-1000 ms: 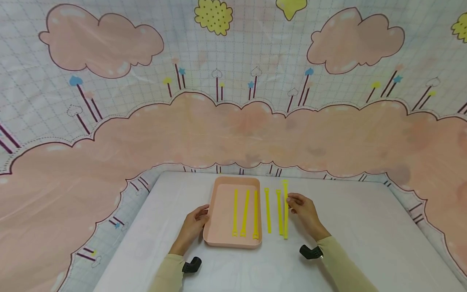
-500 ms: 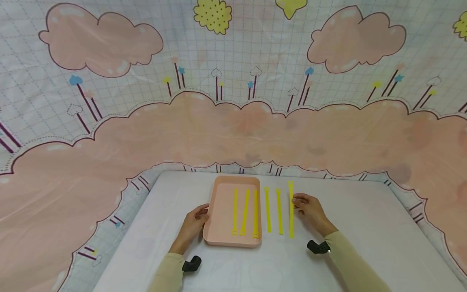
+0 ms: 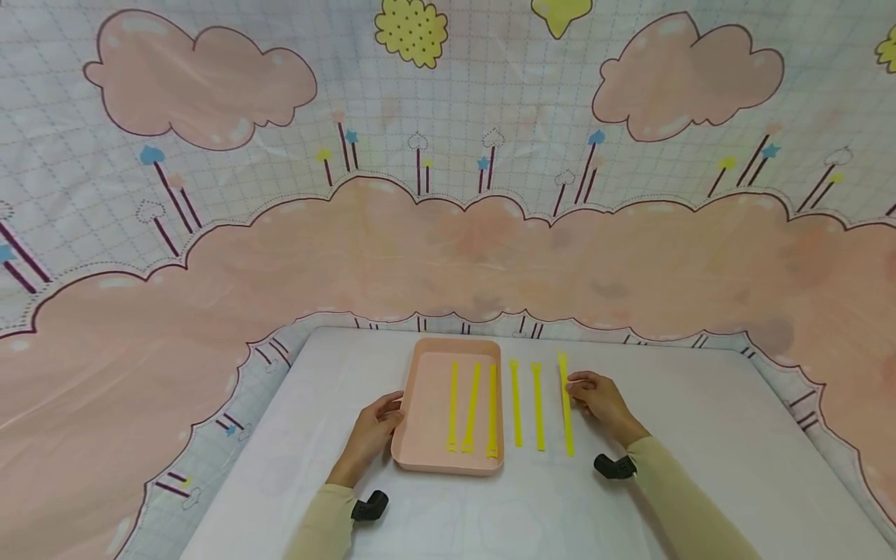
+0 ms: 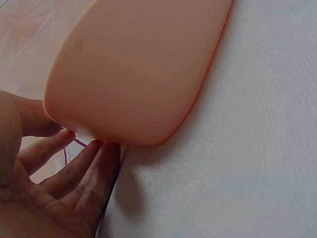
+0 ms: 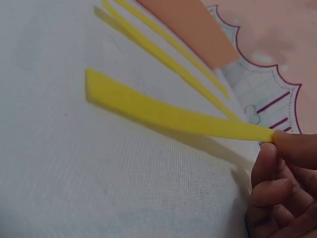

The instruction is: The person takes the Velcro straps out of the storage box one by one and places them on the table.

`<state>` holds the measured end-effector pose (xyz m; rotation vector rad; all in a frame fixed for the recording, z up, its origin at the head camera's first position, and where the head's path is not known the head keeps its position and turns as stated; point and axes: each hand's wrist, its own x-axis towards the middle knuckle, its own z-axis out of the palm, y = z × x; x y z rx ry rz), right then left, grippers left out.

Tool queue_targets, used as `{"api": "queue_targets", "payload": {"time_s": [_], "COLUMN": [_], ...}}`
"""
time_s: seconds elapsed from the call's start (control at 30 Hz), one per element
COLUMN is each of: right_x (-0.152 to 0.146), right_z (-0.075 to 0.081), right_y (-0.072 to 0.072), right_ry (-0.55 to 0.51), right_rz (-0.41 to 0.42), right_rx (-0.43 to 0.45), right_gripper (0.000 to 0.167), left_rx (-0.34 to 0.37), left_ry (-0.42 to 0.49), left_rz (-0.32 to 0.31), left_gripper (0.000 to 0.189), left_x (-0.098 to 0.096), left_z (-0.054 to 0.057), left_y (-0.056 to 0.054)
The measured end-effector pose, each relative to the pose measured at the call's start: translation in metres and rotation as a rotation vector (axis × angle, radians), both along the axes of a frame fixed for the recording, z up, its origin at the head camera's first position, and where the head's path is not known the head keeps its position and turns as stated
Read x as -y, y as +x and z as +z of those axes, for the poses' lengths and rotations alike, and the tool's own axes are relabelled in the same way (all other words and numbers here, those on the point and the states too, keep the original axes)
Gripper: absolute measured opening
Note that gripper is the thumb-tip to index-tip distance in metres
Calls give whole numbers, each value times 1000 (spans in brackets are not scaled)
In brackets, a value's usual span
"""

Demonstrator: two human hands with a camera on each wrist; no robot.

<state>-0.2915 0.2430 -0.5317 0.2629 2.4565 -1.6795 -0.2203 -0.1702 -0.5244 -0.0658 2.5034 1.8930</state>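
Observation:
My left hand holds the left edge of a peach tray; in the left wrist view its fingers touch the outer wall and the thumb tip goes behind the rim. Three yellow cable ties lie in the tray, one of them a slim tie at the left. Between thumb and forefinger, my right hand pinches another yellow cable tie by its edge. That tie is tilted slightly off the table, with its shadow below it. Two more yellow cable ties lie on the table between tray and right hand.
A white-covered table bears everything. Its back edge meets a patterned cloth backdrop. Both wrists wear black camera mounts, the left mount being near the tray's front.
My right hand has drawn the pinched cable tie to the right, away from the two on the table, and the tie has tilted a little. The left hand and tray stay put.

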Motion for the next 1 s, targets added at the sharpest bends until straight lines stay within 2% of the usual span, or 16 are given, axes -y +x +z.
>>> {"api": "queue_targets", "payload": {"time_s": [0.1, 0.17, 0.37, 0.67, 1.0], "right_x": [1, 2, 4, 4, 8], "right_z": [0, 1, 0, -2, 2], "right_y": [0, 1, 5, 9, 17], "right_ry": [8, 16, 37, 11, 13], "right_rz": [-10, -15, -33, -11, 34], "right_rx": [2, 9, 22, -2, -36], "right_gripper": [34, 33, 31, 29, 32], "left_rx": [3, 2, -13, 1, -11], "left_ry": [-2, 5, -4, -8, -6], "left_rz": [-1, -4, -10, -17, -23], "left_gripper": [42, 42, 41, 41, 41], "left_x": [1, 4, 5, 8, 10], "left_z": [-2, -9, -10, -16, -17], "left_y": [-2, -6, -6, -7, -8]}}
